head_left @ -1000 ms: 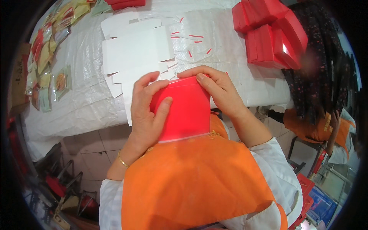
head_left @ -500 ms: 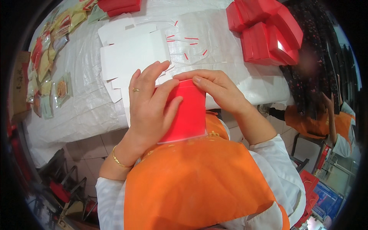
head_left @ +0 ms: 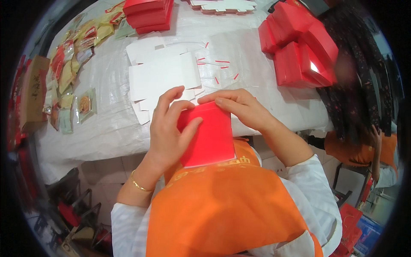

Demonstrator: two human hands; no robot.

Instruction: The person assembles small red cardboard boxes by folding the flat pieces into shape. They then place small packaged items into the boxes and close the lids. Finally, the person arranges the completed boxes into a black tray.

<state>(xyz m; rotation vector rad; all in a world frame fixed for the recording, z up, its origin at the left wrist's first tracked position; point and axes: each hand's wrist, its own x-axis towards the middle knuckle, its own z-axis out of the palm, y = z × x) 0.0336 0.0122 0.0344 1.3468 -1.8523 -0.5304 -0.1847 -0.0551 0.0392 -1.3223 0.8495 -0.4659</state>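
A flat red cardboard box panel [head_left: 208, 136] is held upright between table edge and orange apron [head_left: 222, 205]. It is judged to be light and thin, stiff only along its folds, and easily creased; the edges seem the best place to be gripped. The left hand [head_left: 169, 128] is closed around its left side, thumb across the face. The right hand [head_left: 237, 105] is curled over the top edge. Behind it, white flat cardboard blanks [head_left: 165, 75] lie on the white table cover [head_left: 107, 128], with stacked red boxes [head_left: 299, 47] further off.

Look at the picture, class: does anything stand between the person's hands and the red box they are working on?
Nothing visible does. The left hand grips the red box directly on its left side, and the right hand presses its top edge. The white card blanks lie beyond, on the table.
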